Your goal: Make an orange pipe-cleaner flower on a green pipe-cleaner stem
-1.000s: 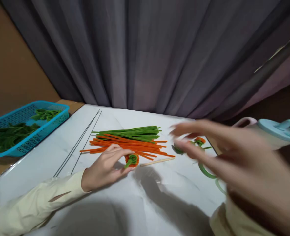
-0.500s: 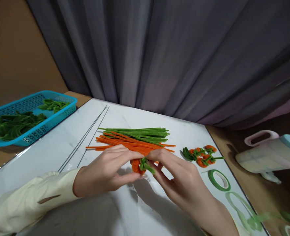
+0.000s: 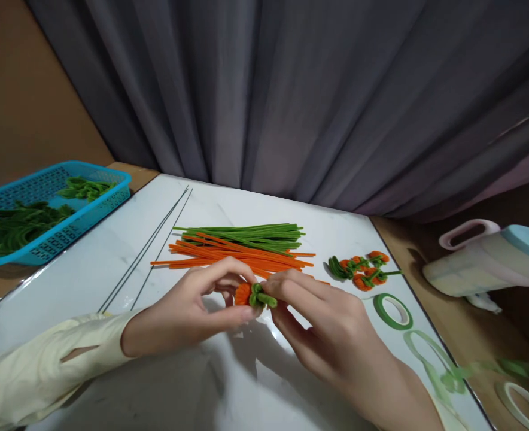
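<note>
Between my two hands is a small pipe-cleaner pumpkin (image 3: 243, 294), orange with a curled green top and a short green stem pointing right. My left hand (image 3: 197, 308) pinches its orange body between thumb and fingers. The fingers of my right hand (image 3: 321, 317) close on the green top beside the stem; their tips are partly hidden. Just beyond my hands lie a bundle of orange pipe cleaners (image 3: 206, 254) and a bundle of green pipe cleaners (image 3: 255, 234).
Several finished orange and green pieces (image 3: 363, 269) lie at the right, near a roll of green tape (image 3: 393, 311) and a loose green ribbon (image 3: 430, 353). Thin dark wires (image 3: 152, 239) lie left. A blue basket (image 3: 89, 209) holds green pieces. A lidded jug (image 3: 484, 263) stands far right.
The pumpkin has turned in my fingers, so its green top and stem show more clearly. My left fingers have arched up and bent. The whole view has shifted slightly.
</note>
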Action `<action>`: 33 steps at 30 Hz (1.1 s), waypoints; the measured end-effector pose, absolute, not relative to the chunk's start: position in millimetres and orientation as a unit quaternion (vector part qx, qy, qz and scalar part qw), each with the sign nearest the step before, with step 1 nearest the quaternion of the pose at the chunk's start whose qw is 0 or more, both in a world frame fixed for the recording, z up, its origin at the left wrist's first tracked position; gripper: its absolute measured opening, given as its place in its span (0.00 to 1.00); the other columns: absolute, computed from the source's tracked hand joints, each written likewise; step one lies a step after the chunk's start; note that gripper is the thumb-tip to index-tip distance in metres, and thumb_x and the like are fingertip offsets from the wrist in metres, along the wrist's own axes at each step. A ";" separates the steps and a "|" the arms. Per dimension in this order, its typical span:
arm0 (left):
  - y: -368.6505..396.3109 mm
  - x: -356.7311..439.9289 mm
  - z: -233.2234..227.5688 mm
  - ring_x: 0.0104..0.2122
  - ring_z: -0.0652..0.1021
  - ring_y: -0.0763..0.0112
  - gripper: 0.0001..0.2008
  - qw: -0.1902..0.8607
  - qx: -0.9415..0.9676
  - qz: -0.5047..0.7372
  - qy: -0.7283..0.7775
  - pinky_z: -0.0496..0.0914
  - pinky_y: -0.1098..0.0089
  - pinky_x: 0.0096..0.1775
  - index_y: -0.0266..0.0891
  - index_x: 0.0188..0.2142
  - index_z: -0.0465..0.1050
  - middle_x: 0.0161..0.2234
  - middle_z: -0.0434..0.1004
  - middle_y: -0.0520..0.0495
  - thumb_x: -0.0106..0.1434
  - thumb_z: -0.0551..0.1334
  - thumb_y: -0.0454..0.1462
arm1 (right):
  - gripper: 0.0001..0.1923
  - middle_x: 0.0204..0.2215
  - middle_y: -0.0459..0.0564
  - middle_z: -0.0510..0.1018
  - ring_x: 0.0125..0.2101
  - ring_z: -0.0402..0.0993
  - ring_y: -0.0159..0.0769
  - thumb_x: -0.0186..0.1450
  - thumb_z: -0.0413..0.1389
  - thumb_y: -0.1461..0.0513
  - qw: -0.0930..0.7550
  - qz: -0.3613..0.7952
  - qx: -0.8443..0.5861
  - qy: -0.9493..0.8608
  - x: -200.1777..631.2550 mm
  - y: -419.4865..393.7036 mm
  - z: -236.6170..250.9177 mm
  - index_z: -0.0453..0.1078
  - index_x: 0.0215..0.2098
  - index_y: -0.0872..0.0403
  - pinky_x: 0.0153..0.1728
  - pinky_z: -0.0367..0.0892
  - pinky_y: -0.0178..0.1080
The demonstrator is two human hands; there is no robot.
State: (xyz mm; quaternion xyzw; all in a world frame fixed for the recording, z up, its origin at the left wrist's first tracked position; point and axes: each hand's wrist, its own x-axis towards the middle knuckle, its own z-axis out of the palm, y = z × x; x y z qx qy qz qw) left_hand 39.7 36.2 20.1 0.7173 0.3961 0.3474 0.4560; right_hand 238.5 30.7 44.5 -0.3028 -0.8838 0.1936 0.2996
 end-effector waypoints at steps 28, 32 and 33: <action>39.6 43.2 14.6 0.24 0.79 0.70 0.10 0.656 0.559 0.364 0.353 0.75 0.74 0.24 0.38 0.39 0.67 0.27 0.75 0.50 0.58 0.63 0.37 | 0.10 0.33 0.54 0.76 0.29 0.74 0.38 0.62 0.49 0.72 0.053 0.094 -0.466 -0.878 278.4 58.2 52.9 0.68 0.38 0.56 0.27 0.65 0.36; 35.9 42.3 16.7 0.22 0.78 0.72 0.09 0.574 0.611 0.399 0.372 0.75 0.74 0.25 0.37 0.37 0.69 0.26 0.77 0.50 0.59 0.63 0.38 | 0.13 0.36 0.57 0.76 0.34 0.76 0.45 0.58 0.51 0.75 -0.202 0.073 -0.519 -0.828 263.3 67.1 29.8 0.72 0.36 0.58 0.26 0.64 0.37; 35.0 41.6 17.1 0.22 0.78 0.72 0.08 0.538 0.634 0.408 0.377 0.76 0.74 0.25 0.36 0.37 0.70 0.27 0.77 0.49 0.59 0.63 0.38 | 0.14 0.36 0.57 0.77 0.36 0.76 0.46 0.58 0.50 0.76 -0.211 0.068 -0.526 -0.821 255.4 67.5 22.2 0.72 0.36 0.58 0.28 0.64 0.37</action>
